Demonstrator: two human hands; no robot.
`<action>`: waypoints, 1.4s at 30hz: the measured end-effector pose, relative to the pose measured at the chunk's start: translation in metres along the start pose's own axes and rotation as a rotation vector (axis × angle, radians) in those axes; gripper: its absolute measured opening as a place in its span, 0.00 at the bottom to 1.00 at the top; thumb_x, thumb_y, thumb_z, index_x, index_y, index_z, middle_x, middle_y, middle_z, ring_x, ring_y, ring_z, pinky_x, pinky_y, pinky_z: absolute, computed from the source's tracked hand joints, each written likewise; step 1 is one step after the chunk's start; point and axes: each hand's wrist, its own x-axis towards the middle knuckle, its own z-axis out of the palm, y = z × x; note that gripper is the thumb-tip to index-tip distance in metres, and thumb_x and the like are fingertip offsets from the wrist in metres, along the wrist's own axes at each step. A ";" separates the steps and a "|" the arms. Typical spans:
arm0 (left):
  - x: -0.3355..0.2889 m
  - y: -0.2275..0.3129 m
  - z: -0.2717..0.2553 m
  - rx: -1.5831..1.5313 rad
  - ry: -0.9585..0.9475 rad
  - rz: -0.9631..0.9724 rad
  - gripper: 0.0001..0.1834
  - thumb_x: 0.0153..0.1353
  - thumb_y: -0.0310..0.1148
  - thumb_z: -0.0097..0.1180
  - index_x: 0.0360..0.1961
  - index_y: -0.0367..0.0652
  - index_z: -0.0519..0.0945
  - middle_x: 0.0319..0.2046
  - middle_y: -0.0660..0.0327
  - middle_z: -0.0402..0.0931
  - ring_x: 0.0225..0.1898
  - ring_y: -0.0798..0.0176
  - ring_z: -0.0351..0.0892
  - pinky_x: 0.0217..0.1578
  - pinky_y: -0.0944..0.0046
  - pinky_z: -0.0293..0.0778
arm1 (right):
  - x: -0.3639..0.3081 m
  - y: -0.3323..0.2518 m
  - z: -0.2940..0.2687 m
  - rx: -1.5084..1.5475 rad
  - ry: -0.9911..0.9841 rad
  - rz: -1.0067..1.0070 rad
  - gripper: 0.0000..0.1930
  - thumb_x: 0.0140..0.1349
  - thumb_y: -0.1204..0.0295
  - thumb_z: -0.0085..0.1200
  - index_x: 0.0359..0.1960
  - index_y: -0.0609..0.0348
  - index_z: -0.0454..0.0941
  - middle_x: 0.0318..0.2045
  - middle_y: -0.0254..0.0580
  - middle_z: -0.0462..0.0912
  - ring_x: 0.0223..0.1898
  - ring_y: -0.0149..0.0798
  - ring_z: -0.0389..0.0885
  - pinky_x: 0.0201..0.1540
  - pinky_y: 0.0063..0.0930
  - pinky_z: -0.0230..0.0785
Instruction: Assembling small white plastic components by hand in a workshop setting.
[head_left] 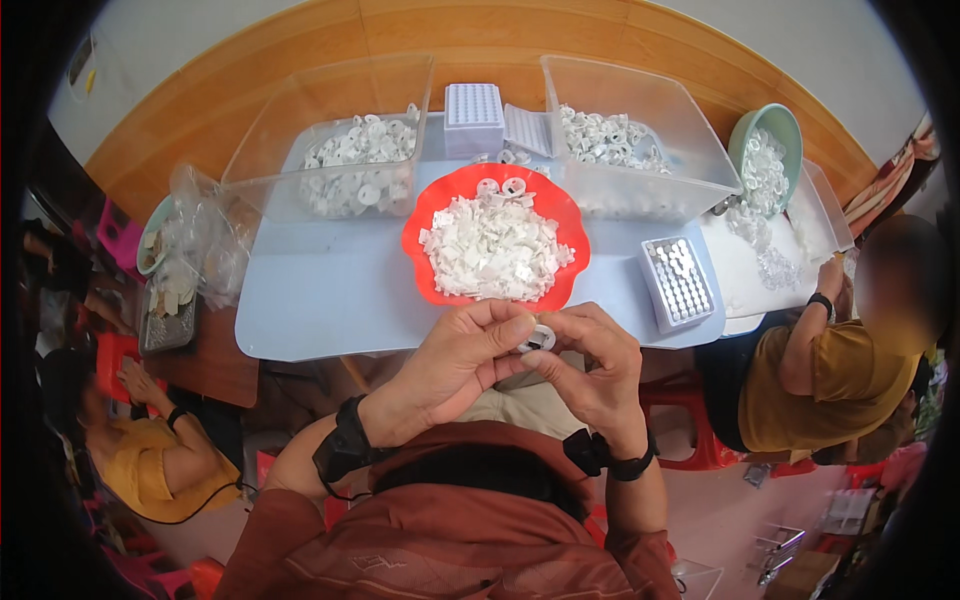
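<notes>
Between my two hands is a small round white plastic part point(538, 338) with a dark spot in its middle. My left hand point(450, 362) pinches it from the left with thumb and fingers. From the other side my right hand point(590, 362) grips its edge between thumb and fingertips. Both hands are just in front of the table's near edge, close to a red scalloped bowl point(413, 240). Small flat white pieces point(497, 245) heap up in that bowl, and a couple of round white parts point(513, 187) lie at its far rim.
Clear bins point(245, 165) point(700, 165) of white parts flank a white foam block point(474, 115). A tray of silver discs point(678, 283) stands on the right of the blue table point(300, 300). Beyond is a green bowl point(790, 125). Co-workers sit left point(170, 450) and right point(830, 380).
</notes>
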 end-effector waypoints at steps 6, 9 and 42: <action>-0.002 -0.006 -0.016 -0.003 -0.083 0.035 0.12 0.70 0.37 0.60 0.46 0.40 0.80 0.43 0.64 0.80 0.43 0.72 0.80 0.46 0.69 0.79 | 0.001 -0.006 0.006 -0.137 -0.017 -0.110 0.26 0.49 0.72 0.75 0.51 0.57 0.82 0.38 0.42 0.83 0.29 0.34 0.84 0.31 0.25 0.78; -0.003 -0.007 -0.016 0.019 -0.063 0.055 0.13 0.70 0.39 0.60 0.46 0.40 0.80 0.42 0.64 0.80 0.43 0.72 0.79 0.45 0.70 0.78 | 0.001 -0.011 0.010 -0.211 -0.010 -0.129 0.27 0.46 0.70 0.76 0.50 0.57 0.82 0.38 0.41 0.84 0.29 0.34 0.85 0.31 0.25 0.78; -0.016 -0.015 -0.028 -0.012 -0.109 0.104 0.20 0.75 0.35 0.51 0.61 0.32 0.74 0.53 0.56 0.77 0.53 0.64 0.79 0.55 0.63 0.80 | -0.016 0.008 0.039 -0.095 0.181 -0.048 0.24 0.45 0.74 0.78 0.45 0.62 0.82 0.36 0.40 0.80 0.27 0.29 0.81 0.28 0.22 0.74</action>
